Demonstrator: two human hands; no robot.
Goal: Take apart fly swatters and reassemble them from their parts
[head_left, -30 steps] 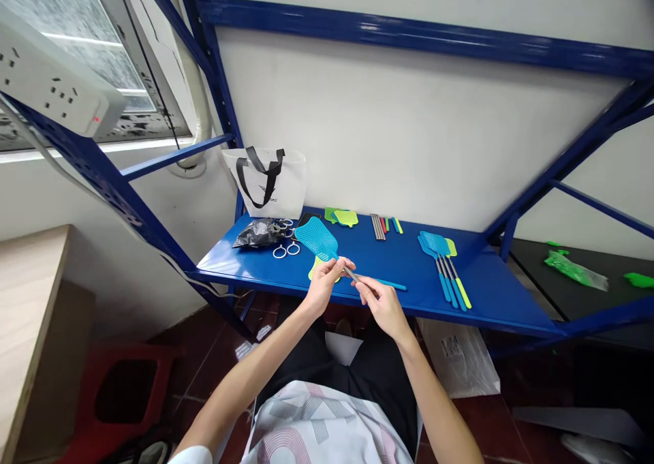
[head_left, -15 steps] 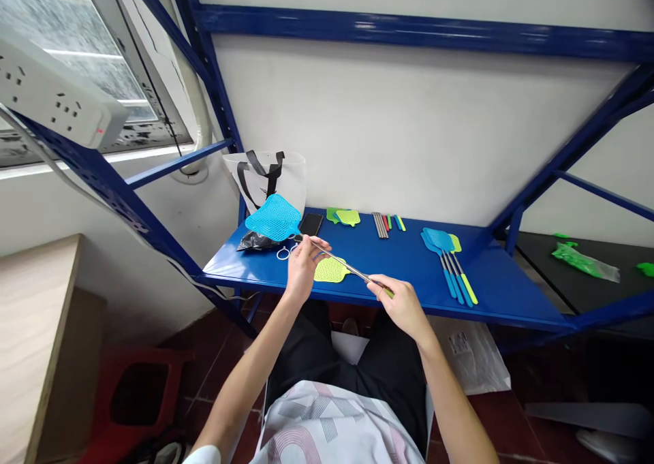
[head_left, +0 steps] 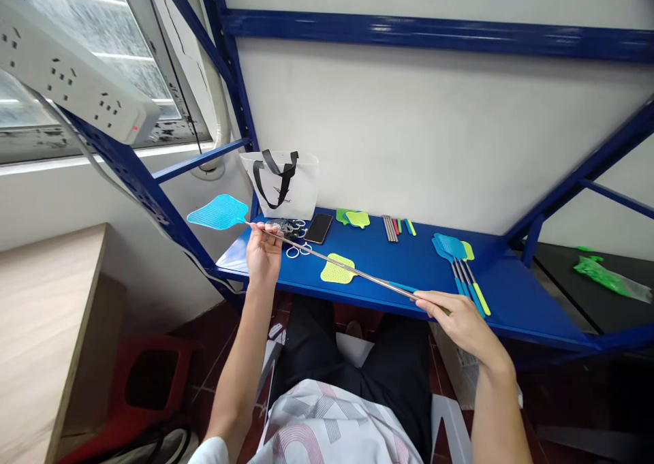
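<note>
A telescopic fly swatter with a blue mesh head (head_left: 219, 212) is stretched out between my two hands. My left hand (head_left: 264, 249) pinches its metal rod just below the head, closed. At the other end, my right hand (head_left: 457, 317) is closed round the grip, which it mostly hides. Under the rod, on the blue table (head_left: 301, 278), lies a yellow-green swatter (head_left: 337, 268). Assembled swatters with blue and yellow-green heads (head_left: 452, 246) rest together to the right of my hands.
A white bag with black handles (head_left: 286, 184) stands at the back left, beside a phone (head_left: 318, 229) and white rings (head_left: 299, 249). Loose swatter heads (head_left: 357, 219) and several rods and handles (head_left: 391, 229) lie along the wall. A blue frame post (head_left: 240, 89) rises at left.
My hands have moved apart, and the swatter's rod between them is now much longer. Its blue head has shifted left with my left hand, while my right hand has moved right.
</note>
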